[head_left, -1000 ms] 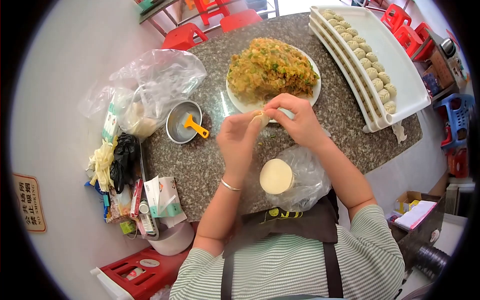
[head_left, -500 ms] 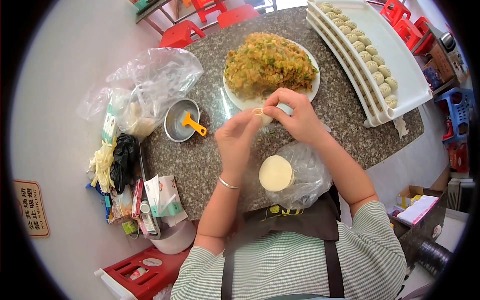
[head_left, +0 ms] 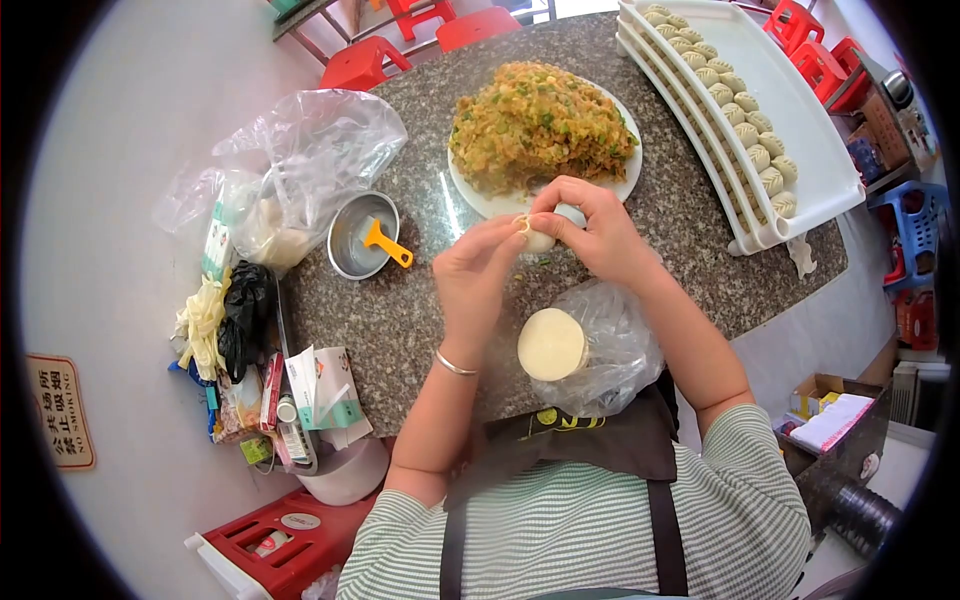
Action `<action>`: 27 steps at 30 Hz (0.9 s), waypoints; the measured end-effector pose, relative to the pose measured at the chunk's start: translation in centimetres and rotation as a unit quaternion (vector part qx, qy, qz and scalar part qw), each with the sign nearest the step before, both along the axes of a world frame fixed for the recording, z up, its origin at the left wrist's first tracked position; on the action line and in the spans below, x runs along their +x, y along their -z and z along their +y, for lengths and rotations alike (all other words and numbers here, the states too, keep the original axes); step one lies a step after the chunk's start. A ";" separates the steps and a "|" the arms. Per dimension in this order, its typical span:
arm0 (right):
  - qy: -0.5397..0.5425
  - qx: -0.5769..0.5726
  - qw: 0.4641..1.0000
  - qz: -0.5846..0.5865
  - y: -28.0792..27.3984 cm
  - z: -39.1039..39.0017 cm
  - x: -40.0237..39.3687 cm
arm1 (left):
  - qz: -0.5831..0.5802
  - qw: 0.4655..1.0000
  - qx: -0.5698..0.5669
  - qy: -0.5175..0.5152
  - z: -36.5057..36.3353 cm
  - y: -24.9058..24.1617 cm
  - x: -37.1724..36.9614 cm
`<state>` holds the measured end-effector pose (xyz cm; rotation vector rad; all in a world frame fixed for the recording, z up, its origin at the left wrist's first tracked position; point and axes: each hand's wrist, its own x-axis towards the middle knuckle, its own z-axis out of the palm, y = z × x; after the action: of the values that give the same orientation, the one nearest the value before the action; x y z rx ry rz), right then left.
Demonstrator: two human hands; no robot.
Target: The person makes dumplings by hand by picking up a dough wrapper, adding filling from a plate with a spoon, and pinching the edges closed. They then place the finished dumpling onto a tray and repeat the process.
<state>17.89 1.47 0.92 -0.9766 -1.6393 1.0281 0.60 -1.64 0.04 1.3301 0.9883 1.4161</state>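
Note:
Between my two hands, just in front of the filling plate, is a small pale dumpling [head_left: 538,241] with its edge gathered at the top. My left hand [head_left: 478,262] pinches it from the left with thumb and fingertips. From the right, my right hand [head_left: 594,228] pinches the dough edge. Beyond them a heap of chopped filling [head_left: 540,125] with green bits rests on a white plate [head_left: 632,178]. Below my hands lies a stack of round dough wrappers [head_left: 552,344] on a clear plastic bag [head_left: 622,350].
Stacked white trays [head_left: 815,150] at the right hold rows of pleated dumplings [head_left: 746,133]. On the left stand a metal bowl [head_left: 345,250] with a yellow-handled scraper [head_left: 388,243], a clear bag [head_left: 310,140], a black bag [head_left: 247,318] and a tissue box [head_left: 335,385].
The fingers of both hands have shifted slightly along the dumpling's edge, and the opening at its top looks smaller. The things on the table have stayed in place.

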 end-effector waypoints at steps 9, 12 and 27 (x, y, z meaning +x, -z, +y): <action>0.080 0.083 0.993 -0.020 0.5 -0.4 -0.5 | -0.065 0.995 -0.067 -0.037 0.0 0.1 0.2; 0.024 -0.042 0.999 0.013 0.5 0.0 0.1 | -0.052 0.995 -0.083 -0.008 0.1 0.1 0.0; 0.066 0.086 0.994 -0.012 0.6 -0.4 -0.6 | -0.055 0.995 -0.059 -0.050 0.0 0.5 0.4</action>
<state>17.28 1.07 0.27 -0.9719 -1.6307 0.7762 0.99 -1.61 -0.43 1.1180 1.0613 1.4665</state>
